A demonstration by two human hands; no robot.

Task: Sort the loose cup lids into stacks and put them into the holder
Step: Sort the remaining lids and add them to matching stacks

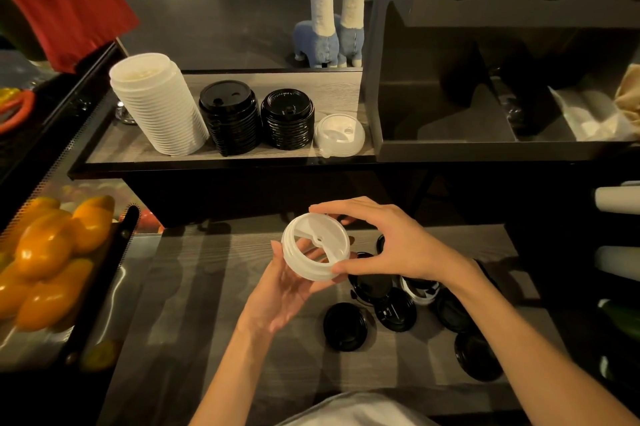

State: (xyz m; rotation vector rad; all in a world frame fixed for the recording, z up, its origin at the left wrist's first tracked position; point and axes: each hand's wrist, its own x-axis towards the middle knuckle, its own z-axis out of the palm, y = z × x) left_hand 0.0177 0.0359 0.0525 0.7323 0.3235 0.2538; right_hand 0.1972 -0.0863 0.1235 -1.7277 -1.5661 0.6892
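**A:** Report the state of both hands.

**B:** Both grip one small stack of white lids (316,246), held tilted above the lower wooden counter (214,304). The left hand (287,283) supports the stack from below, fingers under its near rim. The right hand (388,242) clamps it from the side, thumb on the near edge, fingers over the far edge.

**A:** Location of the remaining lids?

**B:** Loose black lids (394,313) lie scattered on the counter under the right forearm, some overlapping. One black-and-white lid (420,290) lies among them.

**A:** And the raised shelf?

**B:** On the shelf (221,162), left to right: a tall white stack (157,107) leaning left, two black stacks (230,117) (287,119) just beside each other, and a low clear stack (339,135). The grey holder (485,86) stands right of the shelf. Two toy alpacas (329,3) stand behind it.
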